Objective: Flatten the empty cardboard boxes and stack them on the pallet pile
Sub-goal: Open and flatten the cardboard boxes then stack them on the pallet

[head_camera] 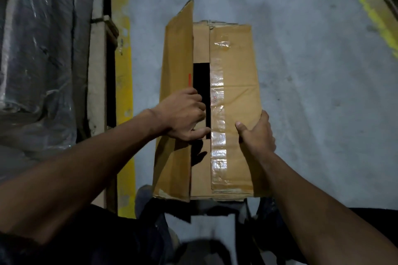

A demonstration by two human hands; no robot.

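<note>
I see the cardboard box (232, 97) on the concrete floor (301, 71), near my knees. My left hand (183, 116) curls its fingers around the raised left flap (177, 71); my right hand (257, 135) clasps the box's right edge. Through the gap the inside is dark; I cannot tell the contents.

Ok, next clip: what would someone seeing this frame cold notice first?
The cardboard box in the middle of the frame, standing on the grey floor, with one long flap raised on its left side over a dark opening. The left hand grips that flap's edge while the right hand holds the box's right edge. A yellow line runs along the floor to the left.
</note>
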